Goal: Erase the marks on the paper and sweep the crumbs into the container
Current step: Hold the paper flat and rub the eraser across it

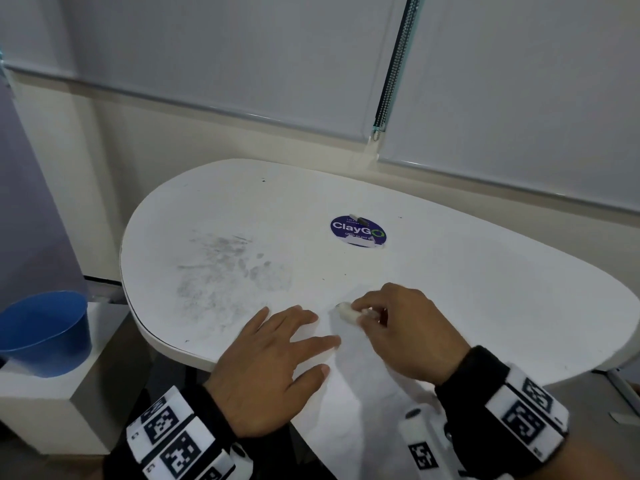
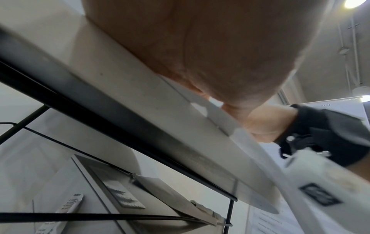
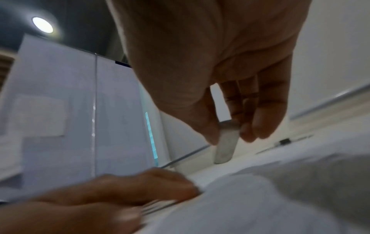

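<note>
A white sheet of paper (image 1: pixel 363 368) lies at the near edge of the white table (image 1: pixel 485 271), overhanging it. My left hand (image 1: pixel 277 355) lies flat on the paper with fingers spread, pressing it down. My right hand (image 1: pixel 391 317) pinches a small white eraser (image 1: pixel 348 310) between thumb and fingers, its tip near the paper's far edge. In the right wrist view the eraser (image 3: pixel 226 140) hangs tip down from the pinch just above the paper (image 3: pixel 250 205), with the left hand (image 3: pixel 112 194) at the lower left. A blue container (image 1: pixel 45 332) stands low at the far left.
Grey smudges (image 1: pixel 225 271) cover the table's left part. A round purple sticker (image 1: pixel 358 231) sits near the middle, a small dark item at its top. The container rests on a white block (image 1: pixel 59 403) beside the table. Window blinds (image 1: pixel 242 64) hang behind.
</note>
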